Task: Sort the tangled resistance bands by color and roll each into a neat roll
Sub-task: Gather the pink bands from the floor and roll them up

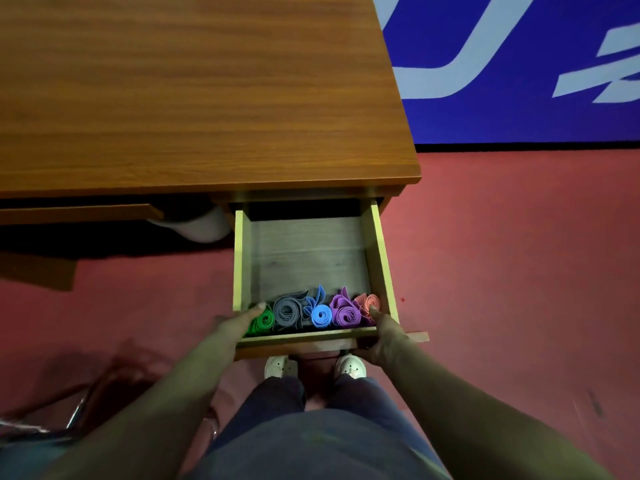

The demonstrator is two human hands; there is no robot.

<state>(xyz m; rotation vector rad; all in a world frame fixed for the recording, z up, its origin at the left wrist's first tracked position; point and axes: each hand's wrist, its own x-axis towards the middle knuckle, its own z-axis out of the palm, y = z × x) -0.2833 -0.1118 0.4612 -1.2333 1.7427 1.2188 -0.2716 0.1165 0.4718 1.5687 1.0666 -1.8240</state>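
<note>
An open wooden drawer (379, 258) sticks out from under the desk. Along its front wall stands a row of rolled resistance bands: green (264, 321), grey (287, 311), blue (321, 315), purple (345, 314) and salmon pink (370, 302). My left hand (232, 325) grips the drawer's front left corner, its thumb reaching inside beside the green roll. My right hand (382, 336) grips the front right corner, thumb touching the pink roll. The fingers of both hands are hidden under the drawer front.
The brown wooden desk top (194, 98) fills the upper left. A red floor (502, 254) lies to the right, with a blue mat (519, 109) beyond. A metal chair frame (79, 407) stands at the lower left. My white shoes (349, 366) are below the drawer.
</note>
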